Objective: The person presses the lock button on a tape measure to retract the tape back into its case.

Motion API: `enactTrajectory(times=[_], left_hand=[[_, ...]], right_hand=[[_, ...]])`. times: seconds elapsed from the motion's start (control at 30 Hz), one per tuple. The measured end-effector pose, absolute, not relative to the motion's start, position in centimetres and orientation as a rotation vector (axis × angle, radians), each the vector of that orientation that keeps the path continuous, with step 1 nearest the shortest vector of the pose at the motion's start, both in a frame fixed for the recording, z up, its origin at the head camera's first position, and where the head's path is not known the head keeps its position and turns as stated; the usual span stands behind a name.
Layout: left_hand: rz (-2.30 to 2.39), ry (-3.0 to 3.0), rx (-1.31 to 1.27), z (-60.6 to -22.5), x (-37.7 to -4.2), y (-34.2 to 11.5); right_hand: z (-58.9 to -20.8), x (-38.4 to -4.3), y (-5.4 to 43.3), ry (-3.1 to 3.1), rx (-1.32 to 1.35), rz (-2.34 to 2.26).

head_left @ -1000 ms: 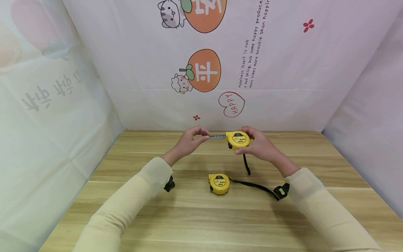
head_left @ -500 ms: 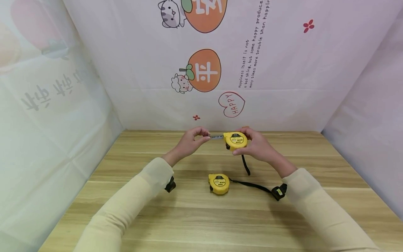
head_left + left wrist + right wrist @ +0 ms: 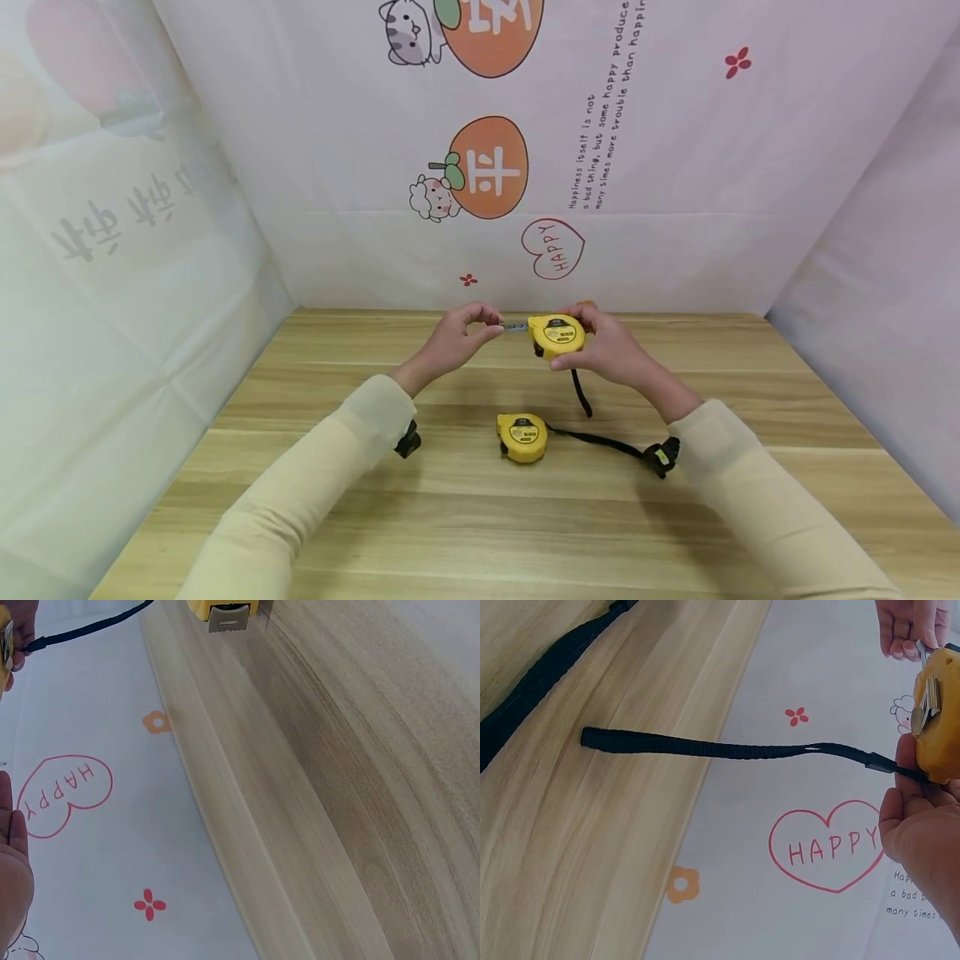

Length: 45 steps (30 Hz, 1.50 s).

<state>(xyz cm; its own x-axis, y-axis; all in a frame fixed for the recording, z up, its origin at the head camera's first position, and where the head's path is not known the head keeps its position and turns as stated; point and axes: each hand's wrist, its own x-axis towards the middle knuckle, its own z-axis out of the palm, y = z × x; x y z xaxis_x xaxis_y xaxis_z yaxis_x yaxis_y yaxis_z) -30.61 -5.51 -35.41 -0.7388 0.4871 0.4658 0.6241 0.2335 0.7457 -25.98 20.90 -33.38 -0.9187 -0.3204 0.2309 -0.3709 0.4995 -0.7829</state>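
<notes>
My right hand (image 3: 611,343) grips a yellow tape measure (image 3: 557,337) by its right side, raised above the far part of the table. From the case's left end a short length of silver blade (image 3: 516,327) sticks out, and my left hand (image 3: 467,333) pinches its tip between thumb and fingers. A black wrist strap (image 3: 735,748) hangs from the held case. In the right wrist view a metal belt clip (image 3: 930,705) shows on the case's back. A second yellow tape measure (image 3: 522,438) lies on the table below the hands, its black strap (image 3: 600,438) stretching right.
The wooden table (image 3: 480,533) meets a white printed cloth backdrop (image 3: 660,258) behind the hands. White cloth also hangs at the left side (image 3: 112,333) and right side (image 3: 885,275). Black wrist cameras (image 3: 662,457) sit under both sleeves.
My right hand has moved slightly left with the tape measure, towards my left hand. The exposed blade between them has become shorter. The second tape measure has stayed in place.
</notes>
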Motion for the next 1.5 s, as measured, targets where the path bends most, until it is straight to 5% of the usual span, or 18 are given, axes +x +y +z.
enactTrajectory(times=[1.5], left_hand=[[-1.531, -2.411, -1.039, -35.0, -30.4, -4.0]], right_hand=[[-33.2, -25.6, 19.6, -2.661, 0.664, 1.445]])
